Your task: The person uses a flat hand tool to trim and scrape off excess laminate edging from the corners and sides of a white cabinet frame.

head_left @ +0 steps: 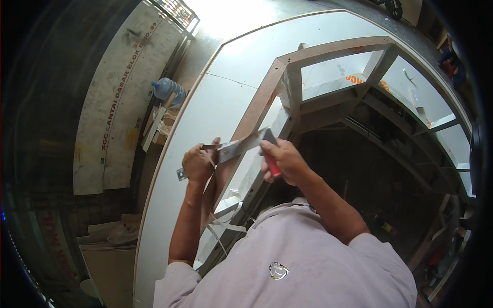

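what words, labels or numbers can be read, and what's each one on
Wording not copied, only placed:
Red line of print: pale board.
Orange lettering: white strip inside the wooden frame.
Badge on shirt: too small to read.
Reddish lettering on lower-left panel: too dark to read.

I count one left hand point(197, 163) and one right hand point(284, 160), two hands altogether, plus one red-handled tool point(268, 136), one blue water jug point(168, 90), one shirt emblem point(279, 270), one wheel point(394, 9).
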{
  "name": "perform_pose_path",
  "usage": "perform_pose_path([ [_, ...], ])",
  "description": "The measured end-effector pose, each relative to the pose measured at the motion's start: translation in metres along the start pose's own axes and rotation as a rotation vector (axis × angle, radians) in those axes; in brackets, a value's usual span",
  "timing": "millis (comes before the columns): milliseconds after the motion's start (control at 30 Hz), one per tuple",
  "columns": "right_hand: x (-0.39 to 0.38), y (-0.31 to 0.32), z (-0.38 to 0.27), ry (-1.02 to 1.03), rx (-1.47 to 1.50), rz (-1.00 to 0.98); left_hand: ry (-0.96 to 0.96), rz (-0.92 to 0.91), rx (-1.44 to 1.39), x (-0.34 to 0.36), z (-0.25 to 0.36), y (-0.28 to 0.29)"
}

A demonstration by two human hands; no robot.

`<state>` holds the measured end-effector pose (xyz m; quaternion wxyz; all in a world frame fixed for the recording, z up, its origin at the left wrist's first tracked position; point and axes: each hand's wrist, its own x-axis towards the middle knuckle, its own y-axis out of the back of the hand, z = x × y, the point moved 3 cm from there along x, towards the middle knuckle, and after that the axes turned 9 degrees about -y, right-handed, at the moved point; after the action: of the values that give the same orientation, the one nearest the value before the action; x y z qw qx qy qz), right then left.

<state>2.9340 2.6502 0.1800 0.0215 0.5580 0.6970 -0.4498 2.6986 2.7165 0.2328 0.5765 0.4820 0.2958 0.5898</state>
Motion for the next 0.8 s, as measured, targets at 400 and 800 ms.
perform_pose_path([
  [400, 0.018, 0.015, -0.033, 0.005, -0.028, -0.023, 0.119, -0.128, 0.003, 0.034, -0.001, -0.018],
  [800, 0.023, 0.035, -0.06, 0.044, -0.044, -0.022, -0.181, 0.001, 0.036, 0.063, -0.005, -0.049],
])
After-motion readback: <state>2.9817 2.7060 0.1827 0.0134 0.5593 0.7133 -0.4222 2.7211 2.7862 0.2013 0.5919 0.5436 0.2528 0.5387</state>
